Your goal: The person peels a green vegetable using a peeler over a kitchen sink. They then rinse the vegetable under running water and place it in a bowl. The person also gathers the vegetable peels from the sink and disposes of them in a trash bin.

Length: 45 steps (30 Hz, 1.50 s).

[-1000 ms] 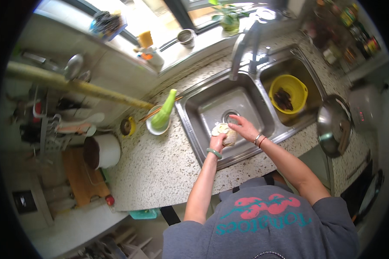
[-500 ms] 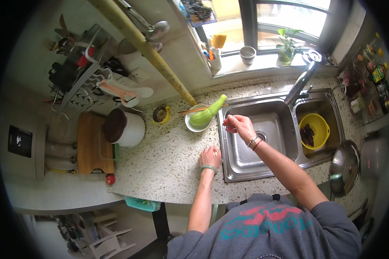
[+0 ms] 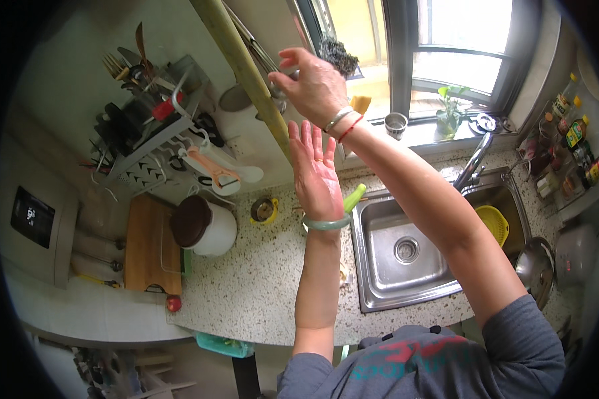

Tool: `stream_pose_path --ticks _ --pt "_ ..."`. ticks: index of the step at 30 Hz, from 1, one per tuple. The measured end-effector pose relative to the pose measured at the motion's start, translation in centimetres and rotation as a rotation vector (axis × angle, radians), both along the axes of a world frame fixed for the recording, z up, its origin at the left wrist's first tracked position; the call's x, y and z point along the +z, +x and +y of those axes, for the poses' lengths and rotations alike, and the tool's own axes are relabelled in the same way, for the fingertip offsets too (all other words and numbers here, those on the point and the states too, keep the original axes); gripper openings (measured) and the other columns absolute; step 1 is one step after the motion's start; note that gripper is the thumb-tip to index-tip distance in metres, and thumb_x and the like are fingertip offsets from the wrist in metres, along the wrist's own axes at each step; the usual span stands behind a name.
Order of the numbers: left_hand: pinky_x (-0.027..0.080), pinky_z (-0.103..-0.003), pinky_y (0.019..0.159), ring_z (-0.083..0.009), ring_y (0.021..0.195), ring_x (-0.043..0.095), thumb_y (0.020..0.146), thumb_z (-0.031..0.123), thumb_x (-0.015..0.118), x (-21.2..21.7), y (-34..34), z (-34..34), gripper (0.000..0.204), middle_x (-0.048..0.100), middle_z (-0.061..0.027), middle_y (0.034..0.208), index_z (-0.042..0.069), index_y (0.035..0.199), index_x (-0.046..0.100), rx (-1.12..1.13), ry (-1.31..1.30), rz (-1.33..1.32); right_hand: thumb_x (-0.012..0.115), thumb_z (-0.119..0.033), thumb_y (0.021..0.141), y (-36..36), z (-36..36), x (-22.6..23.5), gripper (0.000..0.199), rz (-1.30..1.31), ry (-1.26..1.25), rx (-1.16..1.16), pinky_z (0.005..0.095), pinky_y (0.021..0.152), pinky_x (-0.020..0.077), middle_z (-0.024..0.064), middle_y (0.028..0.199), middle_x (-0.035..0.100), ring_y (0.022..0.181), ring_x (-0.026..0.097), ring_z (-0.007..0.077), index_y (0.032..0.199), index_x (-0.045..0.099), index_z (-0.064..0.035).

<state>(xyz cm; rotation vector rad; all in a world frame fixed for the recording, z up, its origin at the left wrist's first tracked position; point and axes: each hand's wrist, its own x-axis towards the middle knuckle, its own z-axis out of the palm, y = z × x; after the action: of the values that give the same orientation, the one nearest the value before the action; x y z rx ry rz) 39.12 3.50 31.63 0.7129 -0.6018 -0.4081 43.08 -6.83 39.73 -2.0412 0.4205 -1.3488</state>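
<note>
My left hand [image 3: 317, 176], with a green bangle at its wrist, is raised over the counter. Its palm shows, its fingers are stretched out and it holds nothing. Farther up, my right hand [image 3: 313, 90] reaches left in front of the yellow pole and wall. Thumb and fingers are apart and slightly bent, with nothing visible in them. Behind my left hand lies a pale green gourd [image 3: 355, 198]; the hand and wrist hide most of it and the bowl beneath. Beside the sink edge is a small pale object [image 3: 343, 276] too small to name.
A steel double sink [image 3: 373, 292] is at the right, with a yellow basket [image 3: 492, 223] in its second basin. Left stand a white bin with brown lid [image 3: 216, 229], a yellow-handled cup [image 3: 265, 210] and a cutting board [image 3: 150, 249]. The yellow pole [image 3: 236, 60] slants down the wall.
Both hands have risen from the counter and sink; my right hand went up and left, my left hand up with fingers now stretched out. The view has shifted upward.
</note>
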Motion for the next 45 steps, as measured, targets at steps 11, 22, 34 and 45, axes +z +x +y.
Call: stream_pose_path --ticks 11,22,34,45 --pt "0.028 -0.04 0.111 -0.0288 0.136 0.033 0.098 0.048 0.045 0.0 0.3 0.0 0.07 0.032 -0.0223 0.146 0.001 0.146 0.025 -0.128 0.067 0.011 0.064 -0.018 0.083 0.2 -1.5 2.6 0.02 -0.185 -0.023 -0.02 0.0378 0.076 0.0527 0.012 0.084 0.07 0.082 0.067 0.0291 0.095 0.069 -0.0035" --pt "0.04 -0.037 0.102 -0.0224 0.12 0.049 0.096 0.046 0.051 -5.8 -12.0 -0.1 0.053 0.052 -0.0126 0.129 0.006 0.131 0.044 -0.604 0.047 0.479 0.065 -0.019 0.085 -23.7 2.3 -10.8 0.02 0.019 0.238 -0.168 0.0349 0.057 0.0502 0.0122 0.074 0.064 0.06 0.064 0.0238 0.09 0.058 -0.0019" --pt "0.046 -0.041 0.099 -0.0262 0.114 0.055 0.092 -0.002 0.043 -12.3 -44.2 0.4 0.051 0.051 -0.0132 0.129 0.007 0.142 0.034 -1.2 0.315 0.418 0.066 -0.022 0.085 -61.2 13.9 -13.1 0.015 0.139 0.078 -1.053 0.0331 0.056 0.0496 0.0052 0.081 0.062 0.065 0.062 0.0211 0.084 0.059 -0.009" --pt "0.046 -0.047 0.101 -0.0219 0.103 0.06 0.094 -0.002 0.04 -14.4 -71.6 10.2 0.053 0.054 -0.0128 0.123 0.012 0.145 0.034 -1.689 0.62 0.151 0.057 -0.018 0.095 -87.3 35.6 -11.5 0.018 -0.408 0.69 -1.211 0.0181 0.047 0.0377 -0.0021 0.066 0.056 0.053 0.047 0.0016 0.091 0.066 -0.0035"
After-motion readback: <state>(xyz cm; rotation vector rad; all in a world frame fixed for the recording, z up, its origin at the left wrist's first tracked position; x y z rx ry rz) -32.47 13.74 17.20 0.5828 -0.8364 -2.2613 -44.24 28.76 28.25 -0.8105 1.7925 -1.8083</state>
